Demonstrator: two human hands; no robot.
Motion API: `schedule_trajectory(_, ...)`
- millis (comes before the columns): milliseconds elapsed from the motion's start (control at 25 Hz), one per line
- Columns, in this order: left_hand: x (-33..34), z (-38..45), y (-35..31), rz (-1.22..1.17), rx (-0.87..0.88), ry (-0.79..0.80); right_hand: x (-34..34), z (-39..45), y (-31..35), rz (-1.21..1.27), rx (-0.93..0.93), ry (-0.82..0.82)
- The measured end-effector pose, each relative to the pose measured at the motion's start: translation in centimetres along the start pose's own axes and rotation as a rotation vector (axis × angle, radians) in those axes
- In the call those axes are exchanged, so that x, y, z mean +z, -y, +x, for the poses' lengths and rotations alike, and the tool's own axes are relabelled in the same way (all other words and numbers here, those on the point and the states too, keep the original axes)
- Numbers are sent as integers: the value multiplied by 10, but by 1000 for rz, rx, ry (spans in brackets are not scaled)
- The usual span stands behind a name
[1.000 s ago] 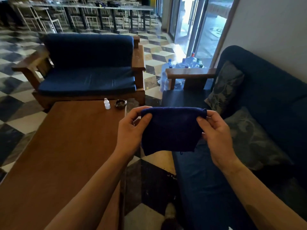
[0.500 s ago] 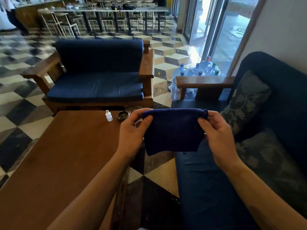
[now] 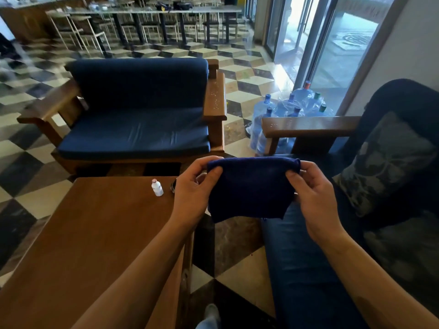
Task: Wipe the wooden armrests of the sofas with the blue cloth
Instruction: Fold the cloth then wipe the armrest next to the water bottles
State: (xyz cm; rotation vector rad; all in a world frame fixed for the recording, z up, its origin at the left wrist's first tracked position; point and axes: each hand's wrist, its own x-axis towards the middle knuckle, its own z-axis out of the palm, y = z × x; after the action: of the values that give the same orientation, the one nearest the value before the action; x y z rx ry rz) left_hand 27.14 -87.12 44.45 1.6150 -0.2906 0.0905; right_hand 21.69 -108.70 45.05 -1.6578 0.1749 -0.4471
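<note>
The dark blue folded cloth (image 3: 249, 188) hangs in the air between the two hands, near the middle of the view, above the gap between the brown wooden desk (image 3: 83, 245) on the left and the long blue-cushioned sofa (image 3: 308, 269) on the right. The left hand (image 3: 192, 193) pinches the cloth's upper left corner between thumb and curled fingers; the right hand (image 3: 313, 193) pinches the upper right corner the same way, so the top edge is stretched level between them and the rest drapes down.

Farther off stands a second blue-cushioned sofa with a wooden frame (image 3: 140, 115), its right wooden armrest (image 3: 215, 98) dotted with pale specks. The near sofa's far wooden armrest (image 3: 308, 127) also carries a few specks. A grey patterned cushion (image 3: 384, 162) leans against that sofa's back.

On the desk's far edge stands a small white plastic bottle (image 3: 157, 187), just left of the left hand. Large clear blue water bottles (image 3: 285, 110) cluster on the chequered floor (image 3: 249, 79) beyond the armrest, near glass doors (image 3: 332, 43).
</note>
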Motion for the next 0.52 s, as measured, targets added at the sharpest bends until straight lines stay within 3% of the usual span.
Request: schedule_trajectory(520, -35, 191, 49, -46, -69, 44, 89, 159, -24, -40, 49, -79)
